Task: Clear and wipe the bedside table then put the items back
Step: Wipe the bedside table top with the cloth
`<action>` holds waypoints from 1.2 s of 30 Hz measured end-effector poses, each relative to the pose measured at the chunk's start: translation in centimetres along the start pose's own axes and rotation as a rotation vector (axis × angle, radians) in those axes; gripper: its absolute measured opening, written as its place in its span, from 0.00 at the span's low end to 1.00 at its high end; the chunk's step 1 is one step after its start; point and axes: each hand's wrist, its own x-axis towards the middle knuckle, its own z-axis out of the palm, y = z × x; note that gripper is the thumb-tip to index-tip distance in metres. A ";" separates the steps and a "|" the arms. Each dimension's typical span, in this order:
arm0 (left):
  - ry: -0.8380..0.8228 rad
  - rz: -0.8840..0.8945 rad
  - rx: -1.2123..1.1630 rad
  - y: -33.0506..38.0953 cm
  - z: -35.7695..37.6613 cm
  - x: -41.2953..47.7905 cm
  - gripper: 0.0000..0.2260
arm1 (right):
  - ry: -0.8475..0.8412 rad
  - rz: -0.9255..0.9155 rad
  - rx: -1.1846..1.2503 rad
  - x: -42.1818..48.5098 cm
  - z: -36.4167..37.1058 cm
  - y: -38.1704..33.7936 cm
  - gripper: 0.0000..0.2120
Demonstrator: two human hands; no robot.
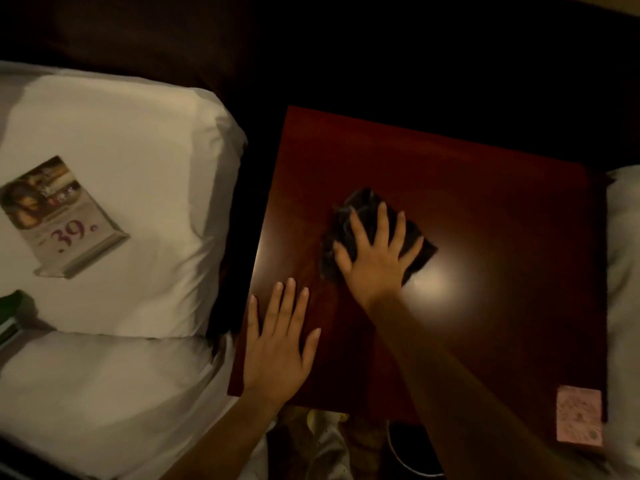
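Two forearms — bare, sleeveless

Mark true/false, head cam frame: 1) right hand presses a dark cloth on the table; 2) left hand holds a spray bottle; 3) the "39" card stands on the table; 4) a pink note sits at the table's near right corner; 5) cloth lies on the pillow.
1) True. The right hand lies flat on the dark crumpled cloth on the glossy reddish-brown wooden bedside table.
2) False. The left hand is empty, palm flat on the table's near left edge.
3) False. The printed card marked "39" lies on the white pillow.
4) True. The pale pink paper note sits there.
5) False. The cloth is on the table.
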 end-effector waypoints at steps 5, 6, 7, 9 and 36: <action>-0.025 0.000 -0.021 0.1 0.1 0.1 0.28 | -0.003 -0.128 0.069 7.8 -1.8 -2.6 0.28; -0.021 -0.001 -0.027 0.1 0.1 0.1 0.28 | -0.008 -0.144 0.069 8.7 -2.0 -3.3 0.28; -0.018 0.001 -0.027 0.2 0.2 0.0 0.28 | -0.012 -0.159 0.066 9.2 -2.1 -3.9 0.28; -0.009 0.007 -0.022 0.2 0.3 0.0 0.28 | -0.017 -0.190 0.058 9.7 -2.3 -5.0 0.28; 0.152 -0.328 -0.755 -4.9 -6.5 -12.8 0.21 | -0.258 -0.154 0.071 -25.4 1.6 -9.7 0.26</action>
